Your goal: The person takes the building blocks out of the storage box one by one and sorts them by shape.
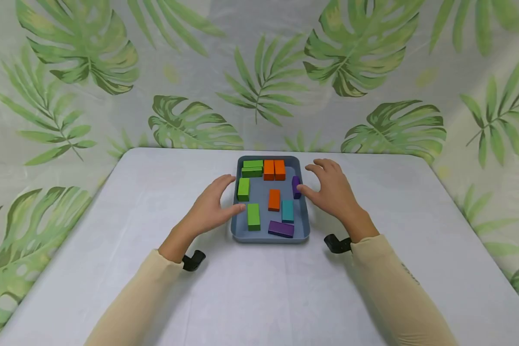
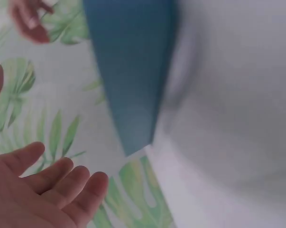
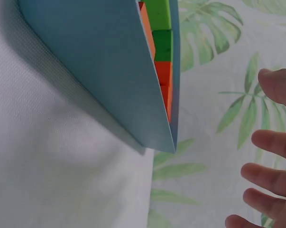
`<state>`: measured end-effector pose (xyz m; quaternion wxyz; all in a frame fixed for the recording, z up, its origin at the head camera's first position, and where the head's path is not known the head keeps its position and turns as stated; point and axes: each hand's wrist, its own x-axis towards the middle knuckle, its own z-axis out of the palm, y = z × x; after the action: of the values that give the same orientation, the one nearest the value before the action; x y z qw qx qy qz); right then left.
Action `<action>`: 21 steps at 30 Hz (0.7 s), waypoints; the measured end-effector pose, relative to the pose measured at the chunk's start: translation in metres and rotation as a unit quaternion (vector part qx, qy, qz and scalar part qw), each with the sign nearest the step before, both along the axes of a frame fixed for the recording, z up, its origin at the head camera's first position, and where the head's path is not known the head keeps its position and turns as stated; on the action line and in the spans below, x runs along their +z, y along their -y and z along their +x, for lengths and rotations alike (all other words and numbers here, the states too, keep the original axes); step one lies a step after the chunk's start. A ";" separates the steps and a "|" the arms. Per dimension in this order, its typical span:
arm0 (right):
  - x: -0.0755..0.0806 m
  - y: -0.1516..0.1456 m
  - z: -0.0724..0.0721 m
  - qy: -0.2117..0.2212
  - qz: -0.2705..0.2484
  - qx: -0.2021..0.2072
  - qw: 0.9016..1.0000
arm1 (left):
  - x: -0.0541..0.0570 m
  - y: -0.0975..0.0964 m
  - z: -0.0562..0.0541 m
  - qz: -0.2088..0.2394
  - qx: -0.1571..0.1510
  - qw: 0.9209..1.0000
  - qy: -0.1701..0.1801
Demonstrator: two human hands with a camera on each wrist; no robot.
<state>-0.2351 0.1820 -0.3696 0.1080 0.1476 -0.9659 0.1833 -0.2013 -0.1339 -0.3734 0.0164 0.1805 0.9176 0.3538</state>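
Observation:
A blue-grey tray (image 1: 261,190) holds several rectangular blocks. Green blocks (image 1: 253,217) lie along its left side and back corner, and orange blocks (image 1: 274,200) stand at the back and the middle. Towards the front right are a teal block (image 1: 287,211) and a purple block (image 1: 281,229); another purple block (image 1: 296,187) leans by the right wall. My left hand (image 1: 209,206) hovers at the tray's left side, fingers spread, its thumb overlapping the rim in the head view. Across from it, my right hand (image 1: 333,187) is spread at the right wall, thumb tip overlapping the leaning purple block. Both palms hold nothing.
The tray sits near the far edge of a table with a white cloth (image 1: 259,293). Behind and beside the table hangs a leaf-patterned curtain (image 1: 281,72). Black wrist camera mounts (image 1: 193,261) stick out from both wrists, low over the cloth.

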 end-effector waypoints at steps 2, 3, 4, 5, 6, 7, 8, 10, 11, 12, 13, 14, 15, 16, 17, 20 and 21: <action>0.000 -0.001 0.000 0.003 -0.008 0.004 1.000 | -0.007 0.001 0.005 -0.010 -0.009 1.000 0.006; -0.001 -0.002 0.000 0.004 -0.012 0.006 1.000 | -0.010 0.000 0.008 -0.016 -0.013 1.000 0.010; -0.001 -0.002 0.000 0.006 -0.015 0.007 1.000 | -0.014 0.000 0.010 -0.021 -0.017 1.000 0.014; -0.001 -0.002 0.001 0.009 -0.018 0.009 1.000 | -0.017 -0.001 0.013 -0.025 -0.021 0.999 0.019; -0.001 -0.002 0.001 0.013 -0.020 0.010 1.000 | -0.020 -0.003 0.015 -0.027 -0.026 0.999 0.025; -0.001 -0.001 0.001 0.018 -0.022 0.010 1.000 | -0.023 -0.004 0.017 -0.029 -0.031 0.999 0.031; -0.001 -0.001 0.002 0.027 -0.025 0.008 0.999 | -0.025 -0.006 0.019 -0.031 -0.034 0.998 0.039; 0.000 0.000 0.002 0.049 -0.028 0.006 0.998 | -0.030 -0.008 0.021 -0.030 -0.039 0.998 0.050; 0.000 0.000 0.003 0.061 -0.030 0.006 0.998 | -0.032 -0.008 0.021 -0.027 -0.041 0.997 0.055; 0.000 0.000 0.003 0.073 -0.031 0.006 0.997 | -0.033 -0.009 0.022 -0.025 -0.043 0.997 0.059; 0.000 0.001 0.003 0.083 -0.032 0.006 0.996 | -0.035 -0.009 0.022 -0.023 -0.045 0.997 0.060; -0.001 0.001 0.003 0.090 -0.032 0.006 0.995 | -0.036 -0.008 0.022 -0.021 -0.047 0.997 0.063; -0.001 0.002 0.003 0.095 -0.032 0.007 0.995 | -0.037 -0.008 0.021 -0.019 -0.049 0.997 0.063; -0.001 0.002 0.003 0.098 -0.033 0.008 0.995 | -0.038 -0.007 0.021 -0.018 -0.049 0.997 0.063; -0.002 0.002 0.003 0.098 -0.032 0.010 0.995 | -0.039 -0.007 0.020 -0.017 -0.048 0.997 0.064; -0.003 0.003 0.002 0.091 -0.032 0.014 0.995 | -0.040 -0.005 0.018 -0.022 -0.044 0.996 0.071; -0.003 0.003 0.002 0.090 -0.033 0.015 0.995 | -0.040 -0.004 0.017 -0.024 -0.043 0.996 0.075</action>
<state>-0.2335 0.1787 -0.3725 0.0229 0.1411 -0.9629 0.2290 -0.1839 -0.1296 -0.4136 0.1047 0.1918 0.9135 0.3431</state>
